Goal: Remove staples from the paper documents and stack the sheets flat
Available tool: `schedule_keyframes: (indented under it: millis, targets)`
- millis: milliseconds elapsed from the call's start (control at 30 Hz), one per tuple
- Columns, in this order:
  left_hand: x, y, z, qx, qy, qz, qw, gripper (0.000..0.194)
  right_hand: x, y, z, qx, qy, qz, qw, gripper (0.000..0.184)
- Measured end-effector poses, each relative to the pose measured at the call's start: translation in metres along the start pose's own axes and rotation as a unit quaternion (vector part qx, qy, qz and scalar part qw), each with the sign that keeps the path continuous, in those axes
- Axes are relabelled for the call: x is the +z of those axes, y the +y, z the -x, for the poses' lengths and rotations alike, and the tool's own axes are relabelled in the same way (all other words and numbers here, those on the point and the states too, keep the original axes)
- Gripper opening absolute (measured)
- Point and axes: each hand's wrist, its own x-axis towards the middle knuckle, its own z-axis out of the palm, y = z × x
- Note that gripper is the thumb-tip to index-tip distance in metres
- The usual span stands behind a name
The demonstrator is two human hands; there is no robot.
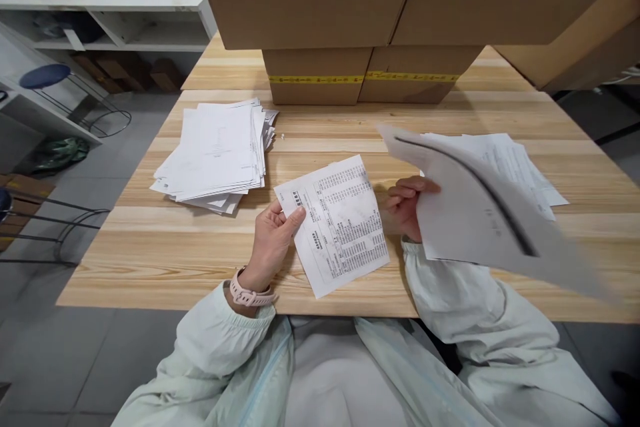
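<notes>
Over a pale striped wooden desk [150, 260], the bare left hand [273, 237] pinches a white rectangular black-printed paper sheet [345, 227], while the right hand [407, 207] grips a blurred, curling white paper [465, 207] partly hiding loose white printed pages [525, 170]

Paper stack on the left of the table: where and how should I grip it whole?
I'd grip the paper stack by its left and right edges, coming from the near side, left hand and right hand together. It lies flat, but its right and near edges are ragged, so pinching one edge might miss some of it. Both hands are occupied now.
</notes>
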Motion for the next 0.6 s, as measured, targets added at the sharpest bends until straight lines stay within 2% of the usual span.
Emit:
schedule_keyframes:
  millis: [133,300,367,433,533,600]
  targets:
    - [0.001,0.001,0.000,-0.003,-0.002,-0.011,1.000,0.046,0.006,-0.007,0.000,0.083,0.027,-0.138,0.987,0.048]
    - [0.001,0.001,0.000,-0.003,-0.002,-0.012,1.000,0.045,0.007,-0.007,0.005,0.105,-0.034,-0.169,0.979,0.055]
    - [0.000,0.000,0.000,-0.008,-0.006,-0.009,1.000,0.046,0.008,-0.006,0.008,0.103,-0.060,-0.141,0.983,0.053]
    - [-0.001,-0.001,-0.001,-0.010,-0.009,-0.005,1.000,0.045,0.011,-0.006,0.013,0.095,-0.050,-0.078,0.991,0.047]
    - [-0.001,-0.003,-0.002,0.000,-0.017,0.006,1.000,0.042,0.017,-0.010,0.020,0.032,0.003,-0.004,0.999,0.037]
    - [-0.001,-0.004,-0.003,0.012,-0.022,0.014,1.000,0.042,0.021,-0.012,0.022,-0.014,0.001,0.012,1.000,0.032]
